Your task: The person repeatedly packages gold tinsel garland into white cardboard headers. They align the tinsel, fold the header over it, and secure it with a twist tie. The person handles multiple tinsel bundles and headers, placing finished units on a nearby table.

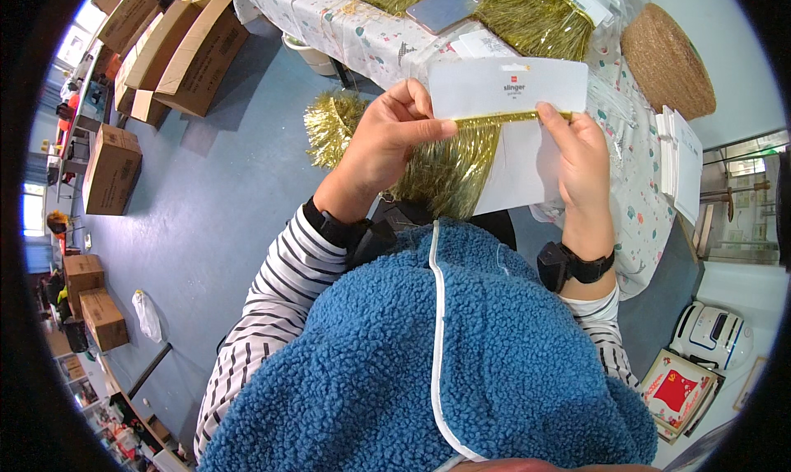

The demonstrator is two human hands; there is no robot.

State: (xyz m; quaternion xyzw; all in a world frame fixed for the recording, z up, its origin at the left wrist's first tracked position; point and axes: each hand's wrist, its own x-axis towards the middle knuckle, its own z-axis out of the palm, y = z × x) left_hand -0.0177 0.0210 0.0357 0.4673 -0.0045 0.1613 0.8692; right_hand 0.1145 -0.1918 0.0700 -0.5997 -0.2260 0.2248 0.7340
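Observation:
A white header card [470, 93] with a small red mark and print is held up before my chest. Along its lower fold runs the top band of a gold tinsel fringe garland [453, 171], whose strands hang over the white lower part of the card [523, 171]. My left hand [383, 138] is closed, pinching the garland's band at the card's left corner. On the other side my right hand [583, 154] grips the card, its thumb pressed on the band's right end. Its other fingers are mostly hidden behind the card. More gold tinsel [334, 126] shows beyond my left wrist.
A table with a patterned cloth [362, 27] stands ahead and to the right. On it lie gold fringe bundles [531, 23], a phone [443, 9], a woven basket [666, 60] and stacked white cards [680, 163]. Cardboard boxes [198, 60] stand on the floor at left.

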